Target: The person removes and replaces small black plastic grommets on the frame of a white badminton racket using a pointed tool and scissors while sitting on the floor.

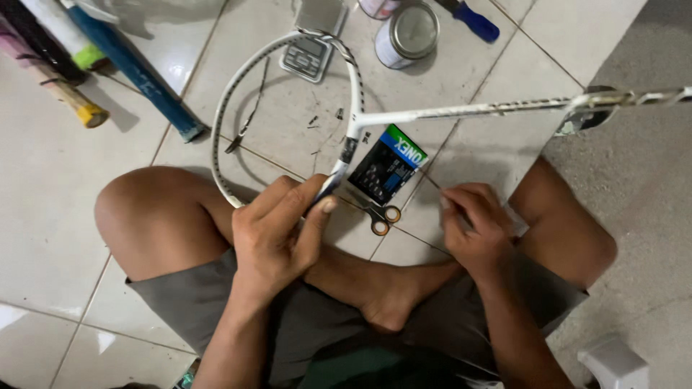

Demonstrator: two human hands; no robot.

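The left hand (277,230) was closed around the lower rim of an unstrung white racket frame (223,115), with the thumb pressed against the frame's outer edge. The frame's head extended up and away from this hand over the tiled floor (43,187). The racket shaft (476,109) ran from the frame's throat, above the left hand, out past and above the right hand (476,227).

The right hand was curled with the fingertips pinched together. Whatever it held was too thin to identify; a fine line appeared to run from the fingertips toward the frame, but this could not be confirmed.

Between the two hands, on the floor, lay a pair of scissors (382,216) with orange-lined handles, touching a dark packet with a green and blue top (386,166). Beyond the left hand, past the frame's far rim, stood a small digital scale (306,56). Just beside it lay a metal can (407,34), and further out a blue-handled tool (476,21). Well to the outer side of the left hand lay several wrapped racket handles (86,57).
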